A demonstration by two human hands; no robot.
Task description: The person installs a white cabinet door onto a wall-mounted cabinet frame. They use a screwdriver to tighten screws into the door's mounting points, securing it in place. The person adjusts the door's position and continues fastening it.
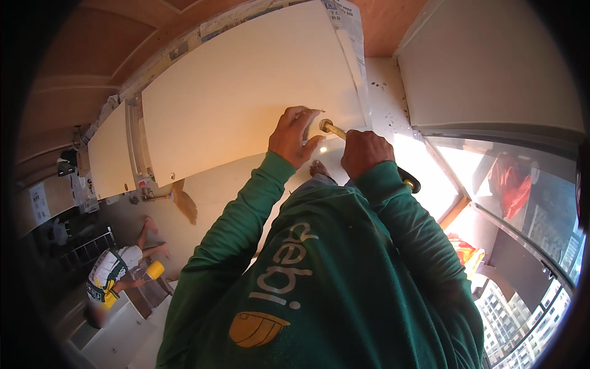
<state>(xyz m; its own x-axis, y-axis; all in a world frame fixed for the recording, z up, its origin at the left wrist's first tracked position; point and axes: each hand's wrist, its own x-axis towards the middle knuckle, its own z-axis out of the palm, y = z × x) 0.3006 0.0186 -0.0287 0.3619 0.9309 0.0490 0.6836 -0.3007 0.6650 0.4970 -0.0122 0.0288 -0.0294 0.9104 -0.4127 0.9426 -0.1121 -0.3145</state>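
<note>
A large pale panel (246, 86) lies flat in front of me. My left hand (290, 136) rests on its near right part, thumb spread away from the fingers. By the fingertips there is a small dark mark or fitting (322, 111), too small to make out. My right hand (367, 152) is closed round a hammer (335, 129), just beyond the panel's near edge. The hammer's rounded metal end points at my left hand, a little apart from it. Its black and yellow other end shows past my right wrist.
A smaller pale panel (110, 157) lies to the left. Below it are a broom (183, 203) and a seated co-worker (114, 270) near a yellow container (155, 270). Newspaper (349, 27) sticks out beneath the panel's far right. Glazed sliding doors (491, 203) stand at the right.
</note>
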